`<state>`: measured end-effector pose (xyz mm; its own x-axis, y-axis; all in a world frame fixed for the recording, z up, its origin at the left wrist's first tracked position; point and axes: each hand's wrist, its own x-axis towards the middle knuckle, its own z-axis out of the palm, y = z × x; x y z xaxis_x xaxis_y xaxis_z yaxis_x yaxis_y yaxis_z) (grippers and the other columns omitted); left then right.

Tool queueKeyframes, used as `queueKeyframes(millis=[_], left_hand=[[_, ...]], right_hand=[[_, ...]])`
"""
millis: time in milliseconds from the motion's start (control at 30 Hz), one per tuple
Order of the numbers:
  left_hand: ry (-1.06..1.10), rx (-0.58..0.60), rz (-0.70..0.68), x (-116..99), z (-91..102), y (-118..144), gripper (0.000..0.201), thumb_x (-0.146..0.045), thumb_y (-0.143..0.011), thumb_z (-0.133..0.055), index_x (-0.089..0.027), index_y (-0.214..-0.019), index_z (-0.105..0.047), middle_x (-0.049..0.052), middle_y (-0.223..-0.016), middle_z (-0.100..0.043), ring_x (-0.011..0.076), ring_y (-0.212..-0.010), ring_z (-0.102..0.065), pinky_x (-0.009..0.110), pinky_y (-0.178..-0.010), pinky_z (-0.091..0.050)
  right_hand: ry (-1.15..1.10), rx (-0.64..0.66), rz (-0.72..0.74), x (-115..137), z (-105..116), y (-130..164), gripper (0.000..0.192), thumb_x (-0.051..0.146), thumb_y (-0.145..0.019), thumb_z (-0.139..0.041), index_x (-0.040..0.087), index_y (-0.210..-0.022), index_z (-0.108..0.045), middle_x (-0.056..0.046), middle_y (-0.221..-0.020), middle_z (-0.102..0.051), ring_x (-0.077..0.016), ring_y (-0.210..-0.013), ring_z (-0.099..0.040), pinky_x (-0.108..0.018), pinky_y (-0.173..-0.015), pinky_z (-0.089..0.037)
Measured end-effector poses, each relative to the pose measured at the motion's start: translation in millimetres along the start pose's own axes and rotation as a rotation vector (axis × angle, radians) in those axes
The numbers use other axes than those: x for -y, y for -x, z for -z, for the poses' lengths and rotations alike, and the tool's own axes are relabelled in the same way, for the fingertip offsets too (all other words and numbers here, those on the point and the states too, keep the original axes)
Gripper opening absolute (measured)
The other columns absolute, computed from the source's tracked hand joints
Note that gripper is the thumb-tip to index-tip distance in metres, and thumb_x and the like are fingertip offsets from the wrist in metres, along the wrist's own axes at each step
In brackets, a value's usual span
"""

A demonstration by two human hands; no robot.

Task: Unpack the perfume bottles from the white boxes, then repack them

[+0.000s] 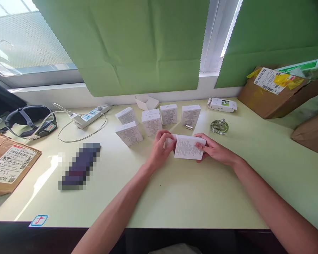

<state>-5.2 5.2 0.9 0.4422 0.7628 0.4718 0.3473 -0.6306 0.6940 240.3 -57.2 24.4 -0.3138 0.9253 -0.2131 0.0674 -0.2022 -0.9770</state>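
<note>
A small white printed carton (188,147) is held just above the table between my two hands, its text panel facing me. My left hand (163,144) is closed at the carton's left end, fingers pinching a white flap there. Around the right end my right hand (210,148) is wrapped, thumb pressed on the printed face. Just behind the carton lies a short silver cylinder (189,127). A clear glass bottle (219,126) stands to the right, beyond my right hand. What is inside the carton cannot be seen.
Several similar white cartons (151,123) stand behind my left hand, with an open white box (146,103) by the wall. A white box with a green picture (222,104) lies back right. Cardboard boxes (275,90), a power strip (88,117), a headset (31,121) and a pixelated dark object (81,165) flank them.
</note>
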Motion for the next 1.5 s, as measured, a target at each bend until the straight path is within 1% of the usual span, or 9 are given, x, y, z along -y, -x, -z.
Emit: queueKeyframes(millis=[200,367,500,667,800,967,1133,1367,1500], left_hand=[[-0.112,-0.015,-0.066,2,5.6,-1,0.023,-0.026,-0.082,-0.070,-0.024,-0.100,-0.056,0.008,-0.120,-0.049,0.0209,-0.109,-0.052,0.036,-0.092,-0.046],[-0.069,-0.133,-0.041,-1,2.7,-3,0.007,-0.027,-0.092,-0.056,-0.022,-0.096,-0.058,0.007,-0.108,-0.055,0.0171,-0.096,-0.056,0.033,-0.084,-0.048],[0.040,-0.167,0.071,-2,0.8,-3,0.019,-0.034,-0.095,-0.052,-0.020,-0.083,-0.056,0.006,-0.101,-0.054,0.0142,-0.084,-0.055,0.030,-0.074,-0.049],[0.066,-0.025,0.045,0,1.5,-2,0.011,-0.030,-0.089,-0.060,-0.023,-0.098,-0.056,0.007,-0.114,-0.050,0.0196,-0.108,-0.051,0.036,-0.091,-0.047],[0.109,0.106,0.059,-2,4.0,-1,0.035,-0.028,-0.087,-0.062,-0.029,-0.120,-0.049,0.008,-0.126,-0.044,0.0225,-0.122,-0.044,0.040,-0.101,-0.043],[0.185,0.148,0.199,-6,7.1,-2,0.031,-0.040,-0.090,-0.059,-0.029,-0.116,-0.048,0.007,-0.126,-0.045,0.0221,-0.123,-0.044,0.040,-0.104,-0.040],[0.340,0.232,0.319,-9,9.7,-2,0.042,-0.043,-0.089,-0.059,-0.031,-0.125,-0.040,0.008,-0.133,-0.045,0.0230,-0.118,-0.050,0.041,-0.101,-0.043],[0.381,0.300,0.251,-10,15.6,-3,0.051,-0.034,-0.087,-0.063,-0.032,-0.131,-0.038,0.008,-0.136,-0.046,0.0240,-0.126,-0.045,0.040,-0.106,-0.039],[0.386,0.346,0.239,-11,19.9,-4,0.061,-0.017,-0.081,-0.059,-0.032,-0.135,-0.034,0.007,-0.137,-0.044,0.0243,-0.128,-0.042,0.042,-0.107,-0.038]], right_hand=[[0.064,0.037,-0.049,2,2,-2,0.048,0.054,-0.086,-0.061,0.033,-0.127,-0.047,-0.002,-0.095,-0.066,-0.0214,-0.085,-0.066,-0.041,-0.072,-0.062],[0.029,0.017,-0.009,-5,1,-4,0.048,0.059,-0.088,-0.055,0.031,-0.126,-0.046,-0.002,-0.091,-0.062,-0.0208,-0.080,-0.065,-0.039,-0.067,-0.061],[0.042,0.018,0.007,-9,1,-4,0.044,0.057,-0.089,-0.054,0.031,-0.124,-0.047,-0.001,-0.088,-0.060,-0.0206,-0.075,-0.064,-0.038,-0.060,-0.061],[0.008,-0.038,0.018,-16,4,-5,0.040,0.057,-0.089,-0.054,0.030,-0.118,-0.050,-0.001,-0.084,-0.060,-0.0209,-0.071,-0.063,-0.039,-0.058,-0.061],[-0.035,-0.089,0.029,-20,6,-6,0.041,0.057,-0.086,-0.057,0.032,-0.118,-0.051,-0.001,-0.084,-0.060,-0.0216,-0.072,-0.062,-0.041,-0.058,-0.061],[-0.023,-0.101,0.048,-20,5,-7,0.043,0.056,-0.087,-0.057,0.031,-0.122,-0.050,-0.002,-0.084,-0.060,-0.0210,-0.071,-0.061,-0.040,-0.057,-0.062],[-0.024,-0.115,0.082,-22,5,-6,0.036,0.052,-0.088,-0.057,0.033,-0.118,-0.050,-0.001,-0.088,-0.060,-0.0209,-0.075,-0.061,-0.040,-0.058,-0.062],[-0.054,-0.124,0.085,-25,8,-8,0.039,0.052,-0.088,-0.058,0.035,-0.123,-0.050,-0.001,-0.090,-0.062,-0.0227,-0.078,-0.061,-0.042,-0.059,-0.062],[-0.061,-0.115,0.078,-27,11,-8,0.042,0.051,-0.088,-0.059,0.035,-0.126,-0.050,-0.002,-0.093,-0.062,-0.0230,-0.080,-0.062,-0.040,-0.059,-0.062]])
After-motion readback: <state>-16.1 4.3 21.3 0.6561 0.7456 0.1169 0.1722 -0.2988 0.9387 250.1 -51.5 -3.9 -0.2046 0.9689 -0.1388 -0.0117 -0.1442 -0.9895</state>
